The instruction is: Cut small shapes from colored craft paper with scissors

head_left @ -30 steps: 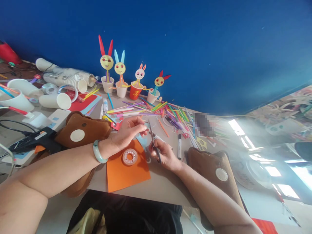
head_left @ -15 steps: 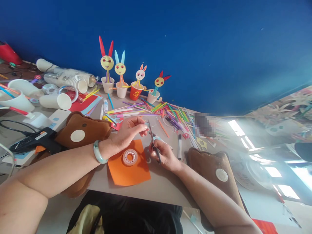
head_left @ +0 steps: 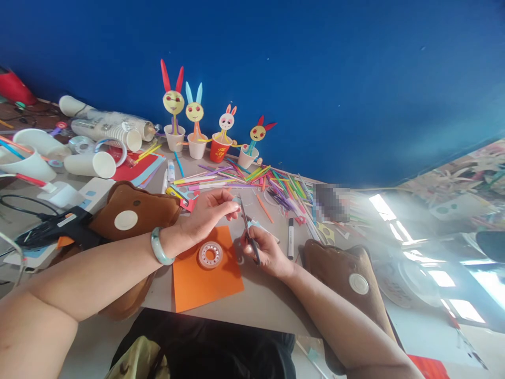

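Observation:
My left hand (head_left: 215,211) is closed in a pinch around a small light-blue piece (head_left: 237,200) at its fingertips. Dark-handled scissors (head_left: 252,243) are in my right hand (head_left: 268,252), their blades pointing up beside the left fingertips. Whether the blades touch the piece cannot be made out. Below my hands, a roll of tape (head_left: 210,255) lies on an orange sheet of paper (head_left: 207,289) at the front of the table.
Four rabbit-faced figures stand in cups (head_left: 197,146) along the blue wall. Colourful sticks (head_left: 290,189) are scattered behind my hands. Brown cushions (head_left: 335,268) flank both arms. A black glue gun (head_left: 74,229) and paper cups (head_left: 90,164) are at left; a marker (head_left: 291,239) lies at right.
The front edge of the orange sheet now lies flatter and reaches closer to the table's front edge. Both hands have hardly moved.

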